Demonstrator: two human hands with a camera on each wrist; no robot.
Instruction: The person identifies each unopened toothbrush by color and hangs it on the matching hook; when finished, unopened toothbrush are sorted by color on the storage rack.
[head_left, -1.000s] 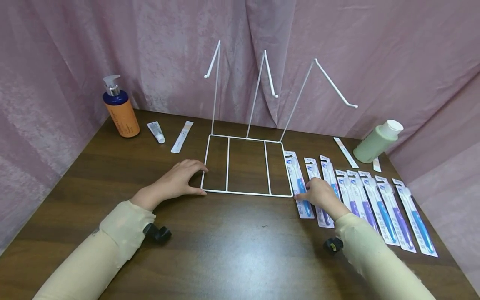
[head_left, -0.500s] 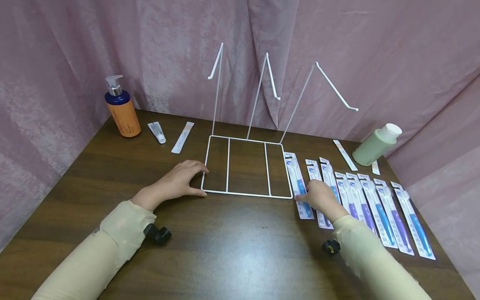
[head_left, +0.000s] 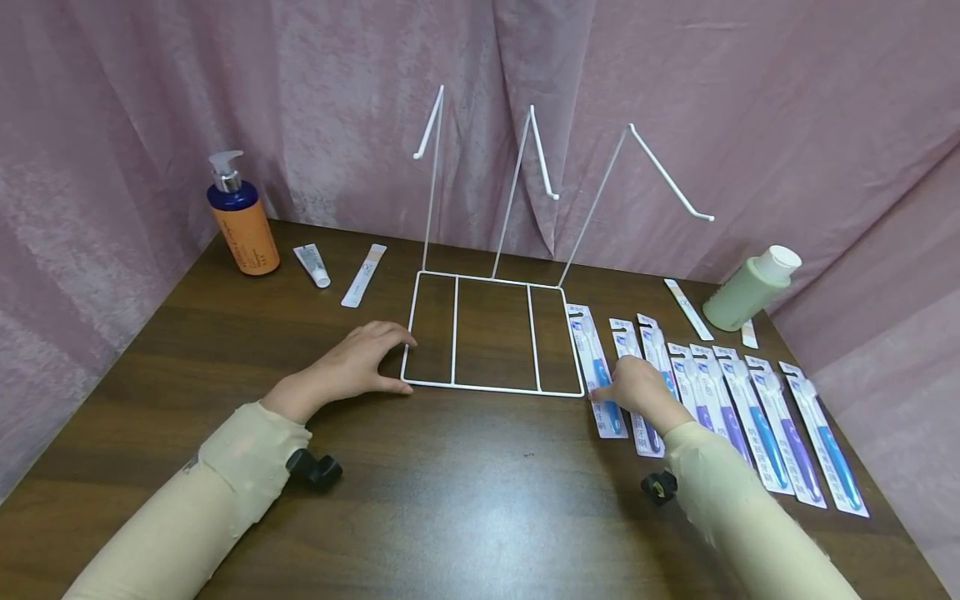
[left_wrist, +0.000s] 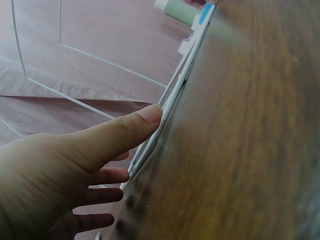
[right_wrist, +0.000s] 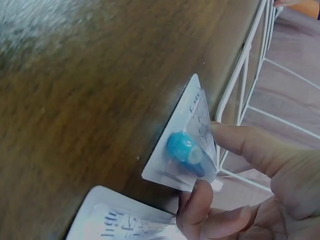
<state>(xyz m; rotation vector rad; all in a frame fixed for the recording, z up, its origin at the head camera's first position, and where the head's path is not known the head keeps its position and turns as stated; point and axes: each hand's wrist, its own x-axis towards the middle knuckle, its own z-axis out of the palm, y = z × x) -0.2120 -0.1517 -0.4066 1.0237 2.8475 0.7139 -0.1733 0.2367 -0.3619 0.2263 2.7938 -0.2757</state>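
A white wire rack (head_left: 495, 388) stands on the table, its base split into three bays, with three hooked uprights behind. At its front left corner is my left hand (head_left: 348, 362), thumb and fingers spread around the corner. The left wrist view shows the thumb (left_wrist: 140, 122) against the wire and the other fingers loosely extended. Beside the rack's right edge lies a packaged blue toothbrush (head_left: 611, 421). My right hand (head_left: 637, 387) spans this pack, thumb at the edge by the rack. Its curled fingers (right_wrist: 200, 197) meet the opposite edge in the right wrist view.
Several more packaged toothbrushes (head_left: 813, 442) lie in a row to the right. Behind them are a green bottle (head_left: 750, 292) and a flat white packet (head_left: 688, 310). At the back left are an orange pump bottle (head_left: 247, 237), a small tube (head_left: 312, 265) and another flat packet (head_left: 363, 275).
Both hands keep their places at the rack and the pack. The whole head view shifts slightly; nothing on the table has visibly moved.
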